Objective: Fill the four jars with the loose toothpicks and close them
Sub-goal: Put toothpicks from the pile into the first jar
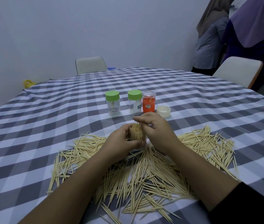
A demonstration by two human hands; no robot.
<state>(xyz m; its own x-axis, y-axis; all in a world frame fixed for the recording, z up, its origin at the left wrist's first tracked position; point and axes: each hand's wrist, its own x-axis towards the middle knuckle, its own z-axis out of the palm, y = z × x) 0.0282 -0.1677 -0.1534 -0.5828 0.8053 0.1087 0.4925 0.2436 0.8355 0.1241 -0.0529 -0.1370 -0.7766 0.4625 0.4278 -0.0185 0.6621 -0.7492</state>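
Gripped the packed jar (138, 135) with left hand (123, 139) to steady it, right hand (156, 126) at three o'clock pinching toothpicks (144, 172) into its mouth.

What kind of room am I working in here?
Probably a plain meeting or dining room, not a workshop: a large table under a checked cloth, white chairs around it, bare walls, and people standing in the corner.

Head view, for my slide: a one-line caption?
Left hand grips a toothpick-filled jar; right hand pinches toothpicks into it.
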